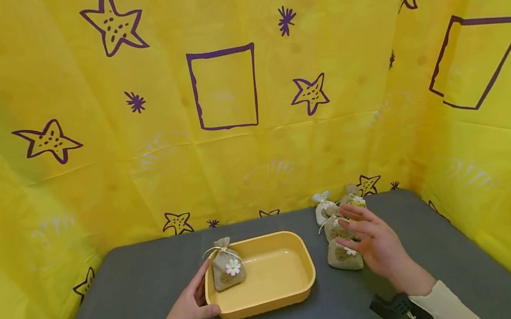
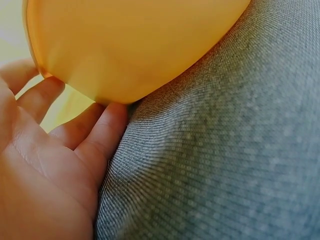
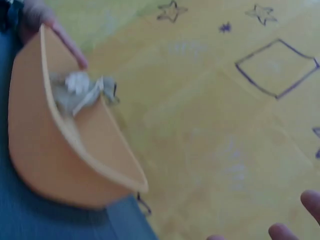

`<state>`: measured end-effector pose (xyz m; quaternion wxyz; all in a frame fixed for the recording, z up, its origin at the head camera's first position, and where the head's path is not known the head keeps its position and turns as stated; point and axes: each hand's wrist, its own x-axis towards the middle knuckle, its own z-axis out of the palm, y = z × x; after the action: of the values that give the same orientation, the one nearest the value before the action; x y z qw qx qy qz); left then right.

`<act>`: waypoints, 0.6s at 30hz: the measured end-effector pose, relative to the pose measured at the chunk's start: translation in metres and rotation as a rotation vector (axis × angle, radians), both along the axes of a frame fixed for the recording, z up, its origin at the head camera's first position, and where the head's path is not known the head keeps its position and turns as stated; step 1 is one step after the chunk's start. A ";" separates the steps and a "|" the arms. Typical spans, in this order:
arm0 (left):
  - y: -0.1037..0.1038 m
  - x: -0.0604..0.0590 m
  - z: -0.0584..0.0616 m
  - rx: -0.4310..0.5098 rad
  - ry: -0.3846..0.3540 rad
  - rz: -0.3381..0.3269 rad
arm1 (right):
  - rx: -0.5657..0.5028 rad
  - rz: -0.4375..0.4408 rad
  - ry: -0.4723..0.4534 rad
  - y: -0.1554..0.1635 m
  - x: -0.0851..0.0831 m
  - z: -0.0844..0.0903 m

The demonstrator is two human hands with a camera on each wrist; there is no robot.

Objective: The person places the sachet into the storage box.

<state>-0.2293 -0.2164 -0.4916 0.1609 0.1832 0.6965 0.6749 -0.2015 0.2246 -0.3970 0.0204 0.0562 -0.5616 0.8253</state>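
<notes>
A yellow plastic tray (image 1: 276,280) sits on the grey table (image 1: 128,295). One burlap sachet with a white daisy (image 1: 228,270) leans in the tray's left end; the right wrist view shows it too, as sachet (image 3: 80,92) inside the tray (image 3: 60,150). My left hand (image 1: 192,305) rests against the tray's near left corner, thumb by the rim and fingers fairly straight along the side. The left wrist view shows those fingers (image 2: 95,135) under the tray's curved wall (image 2: 135,45). My right hand (image 1: 370,238) hovers with fingers spread over a cluster of sachets (image 1: 344,256), holding nothing.
Several more sachets (image 1: 324,208) stand at the back right of the table, beside the tray. Yellow sheeting with purple stars (image 1: 232,130) walls in the table on three sides. Bare grey cloth (image 2: 225,160) lies at the front and far left.
</notes>
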 end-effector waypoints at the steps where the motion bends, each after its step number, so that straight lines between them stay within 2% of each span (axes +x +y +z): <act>1: -0.001 0.000 0.000 -0.005 0.002 0.005 | 0.042 0.007 0.004 0.008 0.001 -0.003; 6: -0.001 0.000 0.003 -0.023 -0.001 0.014 | 0.286 0.052 -0.016 0.043 0.006 -0.024; 9: -0.002 0.001 0.004 -0.037 0.001 0.026 | 0.372 0.099 -0.062 0.056 0.004 -0.037; 12: -0.004 0.002 0.004 -0.035 0.001 0.035 | 0.392 0.142 -0.113 0.064 -0.001 -0.048; 18: -0.001 0.001 0.000 -0.052 0.005 0.030 | 0.343 0.193 -0.168 0.070 -0.007 -0.066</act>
<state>-0.2286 -0.2179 -0.4916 0.1535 0.1702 0.7170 0.6583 -0.2085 0.2950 -0.4627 -0.1152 0.0434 -0.6855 0.7176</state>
